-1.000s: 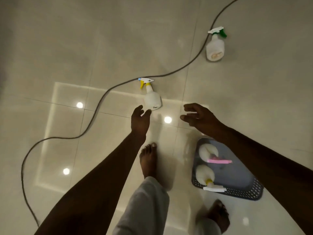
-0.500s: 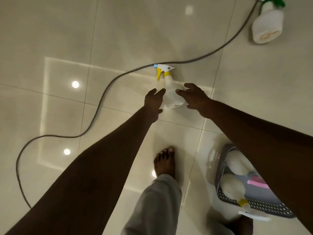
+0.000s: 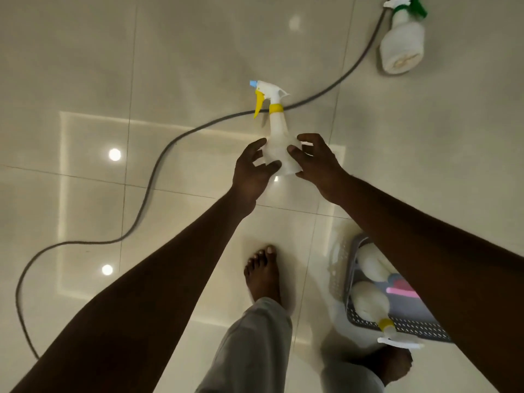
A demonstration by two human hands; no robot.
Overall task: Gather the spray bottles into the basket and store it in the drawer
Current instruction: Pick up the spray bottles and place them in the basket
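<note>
A white spray bottle with a yellow trigger and blue nozzle [image 3: 277, 137] stands on the tiled floor in the middle of the view. My left hand [image 3: 252, 173] presses its left side and my right hand [image 3: 317, 160] its right side, so the body is clasped between them. A second white bottle with a green trigger [image 3: 402, 49] lies on the floor at the upper right. The dark perforated basket [image 3: 411, 326] sits at the lower right, partly hidden by my right forearm. It holds two white bottles, one with a yellow collar [image 3: 368, 302] and one with a pink trigger [image 3: 371, 265].
A grey cable [image 3: 158, 171] snakes over the floor from the left edge, passes behind the yellow-trigger bottle and runs up to the green one. My bare feet [image 3: 263, 270] stand between the cable and the basket. Ceiling lights reflect in the glossy tiles.
Both hands have reached forward and closed in around the yellow-trigger bottle from either side. The view has moved closer to the floor and the bottle.
</note>
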